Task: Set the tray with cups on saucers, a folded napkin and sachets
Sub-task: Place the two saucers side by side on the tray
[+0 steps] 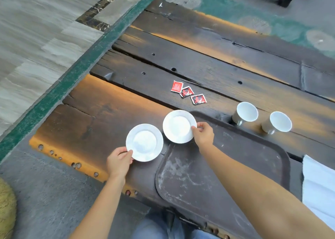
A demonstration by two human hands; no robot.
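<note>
- The left hand (119, 159) pinches the near-left rim of the left saucer (144, 142), thumb on top and fingers curled beneath.
- The right hand (204, 134) pinches the right rim of the right saucer (179, 126) in the same way. Whether either saucer is lifted or rests on a surface cannot be told.
- Key relation: the tray (183, 177) lies to the right of both saucers and nearer the person.
  - The right saucer already overlaps the tray's far-left corner, and its hand sits above the tray bed.
  - The left saucer is just outside the tray's left rim, over the wooden table (108, 115), so it probably has the longer way to go, rightward.
- The tray's long axis appears to run from near-left to far-right, which leaves room for the saucers side by side along it.
- Remaining items:
  - Two empty cups (246, 113) stand on the table past the tray's far rim, nearer the right hand.
  - Three red sachets (186, 91) lie beyond the right saucer.
  - The white napkin (319, 188) lies off the tray's right end.
</note>
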